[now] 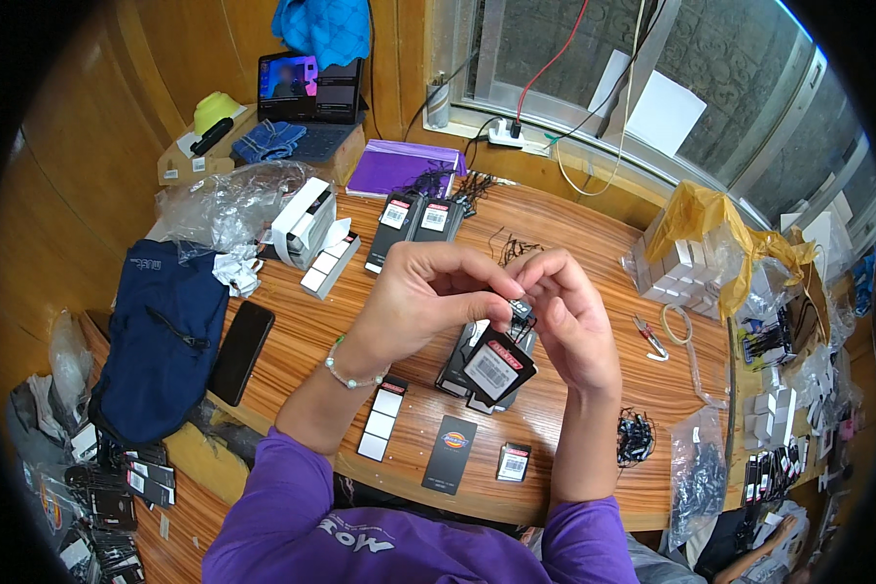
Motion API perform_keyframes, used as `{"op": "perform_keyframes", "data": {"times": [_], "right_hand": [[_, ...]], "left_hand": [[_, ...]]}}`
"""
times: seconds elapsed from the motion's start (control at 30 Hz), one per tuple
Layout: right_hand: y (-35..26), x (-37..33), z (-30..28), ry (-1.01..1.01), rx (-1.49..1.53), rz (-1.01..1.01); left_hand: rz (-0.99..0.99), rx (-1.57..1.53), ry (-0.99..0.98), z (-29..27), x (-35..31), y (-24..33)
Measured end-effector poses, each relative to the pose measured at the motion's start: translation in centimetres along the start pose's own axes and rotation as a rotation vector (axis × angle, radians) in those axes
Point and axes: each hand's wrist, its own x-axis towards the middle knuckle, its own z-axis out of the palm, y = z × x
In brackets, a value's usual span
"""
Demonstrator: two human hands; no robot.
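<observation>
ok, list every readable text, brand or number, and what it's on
I won't copy wording or brands; print shows here:
Square black tag: red band, white barcode label; fine print too small.
Small black piece above it: white characters.
Dark card: oval emblem; lower lines too small.
Navy bag: pale lettering near its top.
Purple shirt: white lettering.
Laptop screen: too blurred to read.

- The left hand [438,284] and right hand [582,331] partly cover a small black tab [522,310] between them.
- Just below the hands, a black hang tag [499,370] hides part of the tag stack [454,376]; its fine print is too small to read.
- Ahead-left of the hands, the laptop screen [288,86] is partly blurred.
</observation>
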Motion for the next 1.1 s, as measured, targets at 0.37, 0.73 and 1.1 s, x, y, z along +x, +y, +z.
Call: {"op": "perform_keyframes", "data": {"times": [0.37,0.73,1.1], "right_hand": [[0.9,0.3,0.6,0.092,-0.149,-0.118],[1.6,0.3,0.9,0.042,-0.002,-0.122],[1.0,0.3,0.4,0.005,0.054,-0.068]], "left_hand": [[0.068,0.002,0.06,0.2,0.2,-0.8],[0.097,-0.035,0.031,0.2,0.0,-1.3],[0.142,-0.058,0.059,0.8,0.0,-1.4]]}}
